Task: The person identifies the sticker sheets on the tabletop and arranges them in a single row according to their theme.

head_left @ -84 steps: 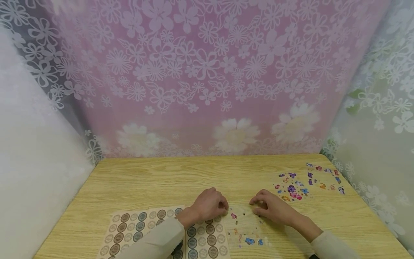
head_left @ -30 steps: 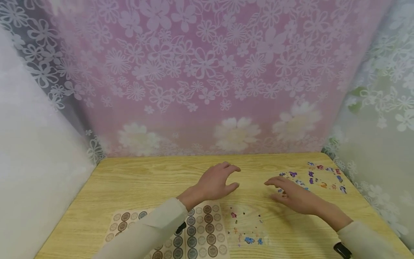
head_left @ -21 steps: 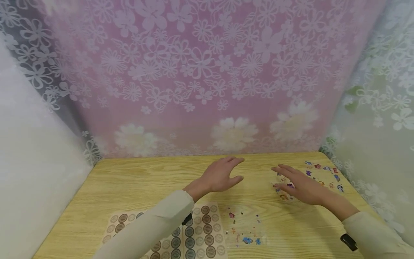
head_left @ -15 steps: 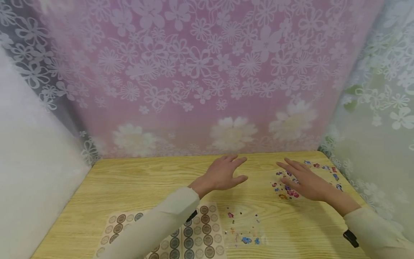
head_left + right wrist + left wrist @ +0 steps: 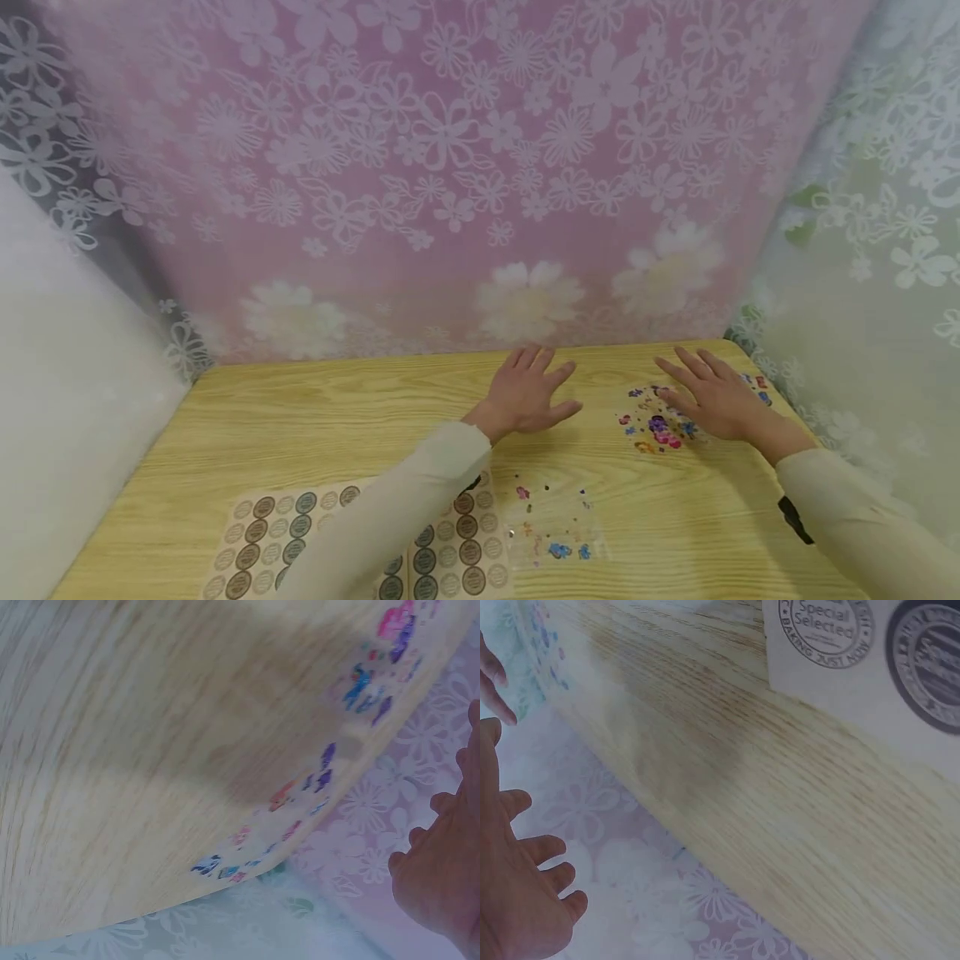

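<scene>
Both hands are bare and hold nothing. My left hand (image 5: 525,390) hovers over the back middle of the table, fingers spread; in the left wrist view the same hand (image 5: 517,877) shows its fingers apart. My right hand (image 5: 712,396), also with spread fingers, is above the back right, overlapping a clear sheet of colourful pony-like stickers (image 5: 660,429). A second such sheet (image 5: 247,844), toward the corner, is partly hidden by that hand in the head view. Nearer the front lies a third clear sheet with a few small stickers (image 5: 558,550).
Two kraft-paper sheets of round labels (image 5: 247,556) (image 5: 470,552) lie side by side at the front left, partly covered by the left sleeve (image 5: 405,500). The wooden table (image 5: 337,417) ends at a pink floral curtain (image 5: 450,233). Pale curtains hang left and right.
Both hands have left the front clear sheet, risen and moved to the back of the table, the right hand also rightward. Their curled fingers have spread. The sheets stay in place.
</scene>
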### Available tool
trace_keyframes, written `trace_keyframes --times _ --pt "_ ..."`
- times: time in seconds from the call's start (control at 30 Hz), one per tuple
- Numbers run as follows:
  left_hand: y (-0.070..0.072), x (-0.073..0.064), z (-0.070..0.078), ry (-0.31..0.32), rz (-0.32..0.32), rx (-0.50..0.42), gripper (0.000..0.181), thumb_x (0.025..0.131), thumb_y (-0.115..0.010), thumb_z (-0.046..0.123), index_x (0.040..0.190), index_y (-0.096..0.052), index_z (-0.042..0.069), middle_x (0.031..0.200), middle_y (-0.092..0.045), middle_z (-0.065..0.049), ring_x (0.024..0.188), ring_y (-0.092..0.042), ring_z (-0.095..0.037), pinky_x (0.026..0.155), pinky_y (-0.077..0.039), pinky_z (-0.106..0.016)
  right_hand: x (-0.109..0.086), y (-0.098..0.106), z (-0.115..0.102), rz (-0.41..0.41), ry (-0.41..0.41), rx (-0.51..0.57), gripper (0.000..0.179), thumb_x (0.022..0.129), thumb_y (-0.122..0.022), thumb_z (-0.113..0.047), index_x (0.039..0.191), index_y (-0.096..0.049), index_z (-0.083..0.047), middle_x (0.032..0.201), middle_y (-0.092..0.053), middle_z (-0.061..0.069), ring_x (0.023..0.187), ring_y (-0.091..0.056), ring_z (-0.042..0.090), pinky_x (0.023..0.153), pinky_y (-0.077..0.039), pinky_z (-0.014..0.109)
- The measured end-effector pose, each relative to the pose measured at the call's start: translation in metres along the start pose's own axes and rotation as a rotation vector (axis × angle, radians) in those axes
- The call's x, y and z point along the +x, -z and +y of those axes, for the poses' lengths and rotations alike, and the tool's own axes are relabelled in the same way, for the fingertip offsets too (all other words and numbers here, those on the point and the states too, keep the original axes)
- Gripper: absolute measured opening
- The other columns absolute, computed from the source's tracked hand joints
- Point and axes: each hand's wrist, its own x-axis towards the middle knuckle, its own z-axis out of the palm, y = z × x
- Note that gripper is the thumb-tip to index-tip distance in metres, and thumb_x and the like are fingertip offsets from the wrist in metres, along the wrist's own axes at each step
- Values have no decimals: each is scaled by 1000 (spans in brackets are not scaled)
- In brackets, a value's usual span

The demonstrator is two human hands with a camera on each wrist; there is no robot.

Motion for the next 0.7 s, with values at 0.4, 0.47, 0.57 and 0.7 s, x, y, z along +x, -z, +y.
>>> trace_keyframes --times 0.4,0.47,0.57,0.7 --pt "-29 29 11 47 -77 -10 67 93 -23 70 151 -26 36 155 -24 -3 142 -17 -24 113 -15 -43 11 -21 11 -36 -79 -32 65 101 -38 -49 153 -24 -12 152 -17 28 133 -14 54 101 -9 71" --pt "-31 33 16 51 -80 -45 66 94 -24 68 151 -27 35 154 -27 -3 142 -19 -23 112 -17 -42 13 -22 12 -36 -84 11 65 101 -40 -46 152 -25 -8 151 -16 30 132 -14 55 100 -10 71" --pt "-34 40 23 51 -95 -110 62 96 -25 65 150 -29 35 152 -31 -1 140 -23 -21 111 -22 -40 15 -23 15 -36 -77 90 64 102 -42 -42 150 -26 -3 150 -14 33 131 -14 57 98 -11 72" --pt "-37 45 33 64 -116 -204 60 98 -28 60 150 -29 31 148 -35 1 136 -31 -20 107 -30 -37 19 -28 18 -42 -45 151 63 101 -44 -41 148 -29 -1 149 -15 33 131 -15 56 100 -11 70"
